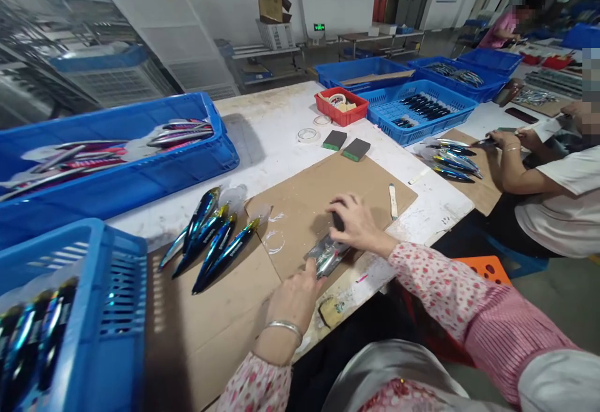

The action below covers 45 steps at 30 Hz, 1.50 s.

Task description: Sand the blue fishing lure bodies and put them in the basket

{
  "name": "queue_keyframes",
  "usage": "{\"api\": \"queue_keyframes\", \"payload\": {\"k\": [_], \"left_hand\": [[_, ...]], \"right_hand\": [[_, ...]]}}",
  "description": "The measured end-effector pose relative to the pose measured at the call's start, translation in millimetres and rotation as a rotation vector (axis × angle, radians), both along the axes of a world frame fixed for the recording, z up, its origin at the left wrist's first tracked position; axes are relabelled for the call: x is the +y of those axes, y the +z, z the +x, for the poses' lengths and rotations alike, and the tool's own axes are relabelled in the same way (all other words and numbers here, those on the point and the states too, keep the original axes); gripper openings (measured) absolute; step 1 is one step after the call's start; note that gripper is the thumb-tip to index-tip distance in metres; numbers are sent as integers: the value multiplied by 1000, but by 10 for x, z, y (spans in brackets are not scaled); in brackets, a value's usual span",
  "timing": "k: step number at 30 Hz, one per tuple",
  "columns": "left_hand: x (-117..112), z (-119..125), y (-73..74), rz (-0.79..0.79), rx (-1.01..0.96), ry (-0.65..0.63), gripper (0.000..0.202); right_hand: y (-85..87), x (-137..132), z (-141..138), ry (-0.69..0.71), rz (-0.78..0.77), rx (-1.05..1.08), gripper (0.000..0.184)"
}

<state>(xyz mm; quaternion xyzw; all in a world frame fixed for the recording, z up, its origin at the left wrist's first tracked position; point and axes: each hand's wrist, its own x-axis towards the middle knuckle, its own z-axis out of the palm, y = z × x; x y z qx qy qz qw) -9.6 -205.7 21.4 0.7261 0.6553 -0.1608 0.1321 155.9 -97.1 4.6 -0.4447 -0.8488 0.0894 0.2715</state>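
Observation:
My left hand (296,293), with a bangle at its wrist, is closed on the near end of a shiny silver fishing lure (329,258) low over the cardboard sheet (304,193). My right hand (354,224) grips a dark sanding block (336,221) just above the lure's far end. Fingers hide much of the block, and I cannot tell whether it touches the lure. To the left, several blue-black fishing lures (225,249) lie side by side on cardboard. Two more sanding blocks (356,149) with green undersides rest beyond the sheet.
Blue bins (225,143) and a blue basket (124,287) with lures flank my left. Ahead are a tape roll (307,135), a red box (341,107) and a blue crate (422,130) of dark lures. A wooden-handled tool (392,202) lies right. A co-worker (562,180) sits at right.

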Motion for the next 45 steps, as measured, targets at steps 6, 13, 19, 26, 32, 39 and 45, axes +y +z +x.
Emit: {"api": "queue_keyframes", "payload": {"k": [6, 13, 19, 26, 32, 39, 45], "left_hand": [[-7, 14, -5, -12, -25, 13, 36], [-23, 60, -50, 4, -26, 66, 33], [-75, 69, -67, -22, -160, 165, 38], [-131, 89, -83, -3, -355, 174, 56], [-121, 265, 103, -46, -276, 202, 60], [-147, 316, 128, -48, -201, 230, 61], [-134, 321, 98, -42, -188, 219, 60]], "right_hand": [[-1, 51, 22, 84, -5, 4, 41], [4, -102, -211, -3, 16, 7, 39], [-11, 184, 117, -180, 84, 95, 36], [116, 331, 228, -272, 87, 281, 34], [35, -119, -273, -140, -94, 38, 41], [32, 25, -195, -187, -39, 46, 36], [-50, -23, -209, -127, -25, 68, 38]]}}
